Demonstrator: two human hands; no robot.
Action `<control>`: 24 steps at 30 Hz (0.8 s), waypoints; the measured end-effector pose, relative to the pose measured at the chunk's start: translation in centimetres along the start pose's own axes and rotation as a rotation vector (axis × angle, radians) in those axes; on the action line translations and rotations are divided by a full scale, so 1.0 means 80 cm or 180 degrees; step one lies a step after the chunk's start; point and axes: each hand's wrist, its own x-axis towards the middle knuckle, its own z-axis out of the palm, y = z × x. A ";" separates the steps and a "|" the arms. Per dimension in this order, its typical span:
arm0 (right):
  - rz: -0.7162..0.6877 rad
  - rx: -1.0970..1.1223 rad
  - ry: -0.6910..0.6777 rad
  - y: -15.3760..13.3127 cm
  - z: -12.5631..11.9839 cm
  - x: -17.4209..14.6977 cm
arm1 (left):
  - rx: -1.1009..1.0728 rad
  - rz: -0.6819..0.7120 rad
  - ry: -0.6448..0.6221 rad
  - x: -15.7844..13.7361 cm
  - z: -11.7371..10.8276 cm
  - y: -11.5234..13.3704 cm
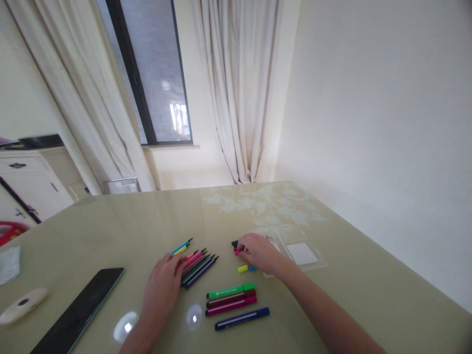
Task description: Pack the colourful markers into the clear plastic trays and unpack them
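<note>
My left hand (164,280) is at the left end of a group of uncapped felt-tip pens (199,270), its fingers curled in on a reddish one. Their black tips point up and right. A blue felt-tip pen (180,246) and a yellow one lie just beyond. Over a small cluster of pen caps, my right hand (260,251) has its fingertips pinched at a pink cap (236,253). A yellow cap (242,269) rests under that hand. Nearer to me lie capped felt-tip pens: a green one (230,291), a maroon one, a magenta one and a dark blue one (242,318).
A clear plastic case (313,263) with a white card lies behind my right hand. On the left are a black tablet (79,312), a whitish oval object (24,305) and a pale packet (10,265). The glossy table (155,216) ends near the wall and curtains.
</note>
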 end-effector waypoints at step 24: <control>-0.0288 0.1558 0.0653 -0.023 -0.032 0.001 | -0.1166 0.0068 -0.0260 -0.006 -0.003 0.037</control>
